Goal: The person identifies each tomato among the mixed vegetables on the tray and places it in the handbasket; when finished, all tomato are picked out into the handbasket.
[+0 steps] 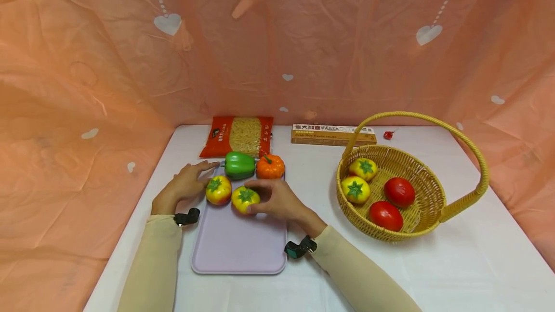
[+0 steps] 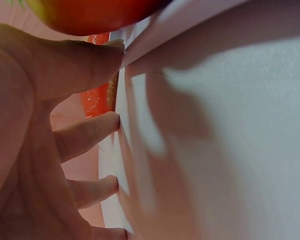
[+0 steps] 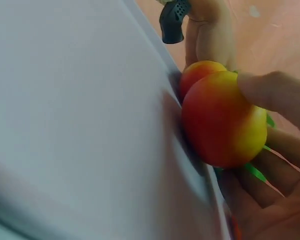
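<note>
On the lilac tray (image 1: 240, 247), my right hand (image 1: 277, 199) grips a yellow-red fruit with a green leafy cap (image 1: 245, 200), thumb on one side and fingers on the other. A matching fruit (image 1: 218, 190) sits just left of it. My left hand (image 1: 186, 184) rests at the tray's left edge with its fingers spread. In the left wrist view, its thumb (image 2: 85, 62) lies by the tray rim under a fruit, and its fingertips touch the white table. Along the tray's far end are a green bell pepper (image 1: 239, 165) and a small orange pumpkin (image 1: 270, 166).
A wicker basket (image 1: 416, 227) with a tall handle stands at right, holding two yellow-red fruits and two red ones. Behind the tray lies a red pasta bag (image 1: 244, 135). A pasta box (image 1: 334, 135) and a small red item (image 1: 388, 135) are along the back.
</note>
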Demonstrator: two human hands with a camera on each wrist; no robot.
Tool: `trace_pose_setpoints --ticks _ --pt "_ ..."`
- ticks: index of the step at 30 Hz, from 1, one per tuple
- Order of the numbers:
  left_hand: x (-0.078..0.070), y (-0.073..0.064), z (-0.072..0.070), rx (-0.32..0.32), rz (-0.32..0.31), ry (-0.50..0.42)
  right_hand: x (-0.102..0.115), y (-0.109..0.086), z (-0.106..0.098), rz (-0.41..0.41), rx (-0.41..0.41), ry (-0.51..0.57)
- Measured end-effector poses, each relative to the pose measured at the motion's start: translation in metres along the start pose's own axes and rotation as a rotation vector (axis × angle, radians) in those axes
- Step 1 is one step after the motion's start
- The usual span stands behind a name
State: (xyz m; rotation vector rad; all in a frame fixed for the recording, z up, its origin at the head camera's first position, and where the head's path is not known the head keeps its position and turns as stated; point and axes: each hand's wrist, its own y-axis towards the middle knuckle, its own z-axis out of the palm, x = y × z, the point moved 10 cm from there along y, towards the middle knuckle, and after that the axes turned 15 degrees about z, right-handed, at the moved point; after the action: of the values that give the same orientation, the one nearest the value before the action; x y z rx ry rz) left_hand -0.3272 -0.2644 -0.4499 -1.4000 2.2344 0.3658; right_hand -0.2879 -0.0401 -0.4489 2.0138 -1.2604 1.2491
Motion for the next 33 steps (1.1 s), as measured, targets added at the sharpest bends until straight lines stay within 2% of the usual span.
trace_pose_setpoints --ticks 5,9,14,18,23,28,33 --pt "-0.001 0.000 0.000 -0.001 0.007 0.001 -0.001 -0.002 0.007 -0.009 0.041 0.027" --pt "0.000 0.000 0.001 0.008 -0.008 -0.008 0.003 -0.009 0.001 -0.004 0.058 0.053" --pt "0.003 0.000 0.002 0.023 -0.032 -0.019 0.013 -0.027 -0.022 -0.006 0.118 0.136" --pt "0.006 0.000 0.003 0.037 -0.052 -0.028 0.019 -0.051 -0.056 -0.019 0.136 0.180" --pt "0.009 0.000 0.004 0.042 -0.071 -0.037 0.005 -0.083 -0.116 0.026 0.027 0.188" --pt "0.010 -0.001 0.005 0.046 -0.080 -0.038 -0.026 -0.117 -0.179 0.082 -0.150 0.193" --pt "0.009 -0.001 0.004 0.046 -0.085 -0.046 -0.055 -0.154 -0.227 0.164 -0.321 0.163"
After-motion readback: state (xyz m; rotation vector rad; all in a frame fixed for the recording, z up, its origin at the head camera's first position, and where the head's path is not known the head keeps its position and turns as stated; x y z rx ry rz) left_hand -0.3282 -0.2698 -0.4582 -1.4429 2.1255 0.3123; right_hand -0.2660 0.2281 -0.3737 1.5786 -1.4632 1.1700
